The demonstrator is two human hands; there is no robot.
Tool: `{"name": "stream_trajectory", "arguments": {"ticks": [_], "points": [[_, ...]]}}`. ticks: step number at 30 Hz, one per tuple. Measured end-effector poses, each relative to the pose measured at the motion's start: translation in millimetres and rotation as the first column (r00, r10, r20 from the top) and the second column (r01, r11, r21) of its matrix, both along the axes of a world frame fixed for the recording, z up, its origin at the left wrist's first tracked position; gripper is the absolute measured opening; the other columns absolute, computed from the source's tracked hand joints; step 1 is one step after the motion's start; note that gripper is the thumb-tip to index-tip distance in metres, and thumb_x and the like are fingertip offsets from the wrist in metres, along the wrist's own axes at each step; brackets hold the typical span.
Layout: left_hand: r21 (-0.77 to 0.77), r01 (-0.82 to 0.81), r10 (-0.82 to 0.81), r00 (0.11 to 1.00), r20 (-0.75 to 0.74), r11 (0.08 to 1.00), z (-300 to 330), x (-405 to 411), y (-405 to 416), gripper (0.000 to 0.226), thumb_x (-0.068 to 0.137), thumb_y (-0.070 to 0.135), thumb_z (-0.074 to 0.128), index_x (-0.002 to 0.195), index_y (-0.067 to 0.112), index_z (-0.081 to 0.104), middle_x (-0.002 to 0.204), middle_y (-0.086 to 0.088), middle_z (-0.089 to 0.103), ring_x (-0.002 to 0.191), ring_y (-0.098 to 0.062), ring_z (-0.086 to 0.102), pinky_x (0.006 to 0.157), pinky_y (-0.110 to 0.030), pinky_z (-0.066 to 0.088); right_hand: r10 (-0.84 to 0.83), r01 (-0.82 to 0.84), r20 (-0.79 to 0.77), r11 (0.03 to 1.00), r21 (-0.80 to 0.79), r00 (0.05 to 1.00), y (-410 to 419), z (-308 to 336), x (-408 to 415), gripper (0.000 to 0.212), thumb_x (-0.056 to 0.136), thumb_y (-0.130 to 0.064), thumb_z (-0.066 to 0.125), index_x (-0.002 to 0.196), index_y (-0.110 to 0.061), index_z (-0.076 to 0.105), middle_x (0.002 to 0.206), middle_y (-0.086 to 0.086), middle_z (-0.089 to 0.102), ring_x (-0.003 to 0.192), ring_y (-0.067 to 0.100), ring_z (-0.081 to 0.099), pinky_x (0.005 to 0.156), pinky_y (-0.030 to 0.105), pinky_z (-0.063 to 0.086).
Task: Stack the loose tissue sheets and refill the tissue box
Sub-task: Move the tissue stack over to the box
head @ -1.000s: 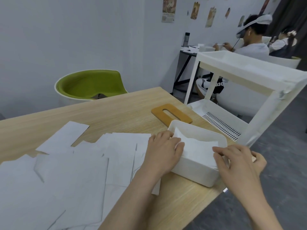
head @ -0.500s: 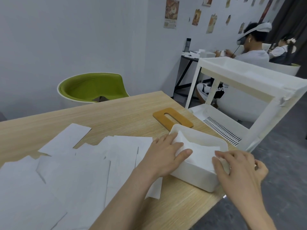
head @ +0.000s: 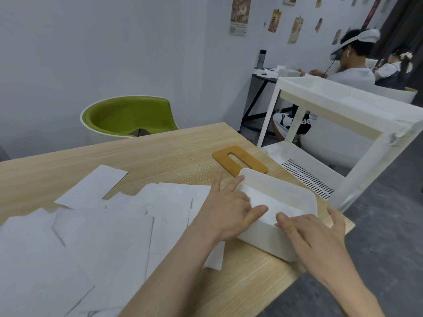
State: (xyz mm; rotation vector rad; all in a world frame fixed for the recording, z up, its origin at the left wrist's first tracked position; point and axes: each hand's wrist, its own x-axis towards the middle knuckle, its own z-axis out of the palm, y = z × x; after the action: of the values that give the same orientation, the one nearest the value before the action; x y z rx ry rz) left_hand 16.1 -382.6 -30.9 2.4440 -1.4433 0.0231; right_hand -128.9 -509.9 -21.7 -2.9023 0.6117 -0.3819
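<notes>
The tissue (head: 266,200) is pressed into the box (head: 295,191) between both hands: left hand (head: 231,208) flat-fingered, right hand (head: 307,232) spread over the near rim.

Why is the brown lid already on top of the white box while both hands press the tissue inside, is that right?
Not quite. In the head view the brown lid lies flat on the table behind the white box, not on top of it. The box is open, and the left hand and right hand do press the tissue inside.
</notes>
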Motion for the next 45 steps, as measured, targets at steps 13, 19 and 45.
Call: {"name": "stream_trajectory", "arguments": {"ticks": [13, 19, 45], "points": [[0.155, -0.033, 0.027, 0.999, 0.045, 0.987, 6, 1, -4, 0.075, 0.102, 0.051, 0.011, 0.091, 0.020, 0.078, 0.106, 0.000, 0.073, 0.146, -0.012, 0.021, 0.114, -0.048, -0.022, 0.015, -0.039, -0.127, 0.981, -0.188, 0.992, 3, -1, 7, 0.083, 0.082, -0.067, -0.019, 0.061, -0.035, 0.055, 0.056, -0.013, 0.056, 0.076, -0.006, 0.055, 0.116, 0.034, -0.010], [0.142, -0.041, 0.037, 0.999, 0.029, 0.989, 8, -2, -2, 0.075, 0.103, 0.050, 0.012, 0.091, 0.017, 0.078, 0.105, -0.002, 0.073, 0.145, -0.013, 0.023, 0.115, -0.049, -0.021, 0.000, -0.024, -0.139, 0.984, -0.175, 0.990, 2, -1, 8, 0.087, 0.078, -0.072, -0.019, 0.062, -0.037, 0.059, 0.057, -0.013, 0.059, 0.078, -0.008, 0.056, 0.117, 0.036, -0.009], [-0.217, -0.212, 0.143, 0.944, -0.297, 0.953, 9, -11, 92, 0.043, 0.102, 0.042, 0.040, 0.144, 0.036, 0.041, 0.156, 0.019, 0.026, 0.138, -0.001, 0.028, 0.111, -0.026, 0.024, 0.115, -0.115, 0.343, 0.993, -0.022, 0.932, 55, -1, 15, 0.041, 0.085, -0.055, 0.039, 0.105, -0.035, 0.069, 0.109, -0.020, 0.063, 0.106, -0.001, 0.043, 0.082, 0.023, 0.016]]}}
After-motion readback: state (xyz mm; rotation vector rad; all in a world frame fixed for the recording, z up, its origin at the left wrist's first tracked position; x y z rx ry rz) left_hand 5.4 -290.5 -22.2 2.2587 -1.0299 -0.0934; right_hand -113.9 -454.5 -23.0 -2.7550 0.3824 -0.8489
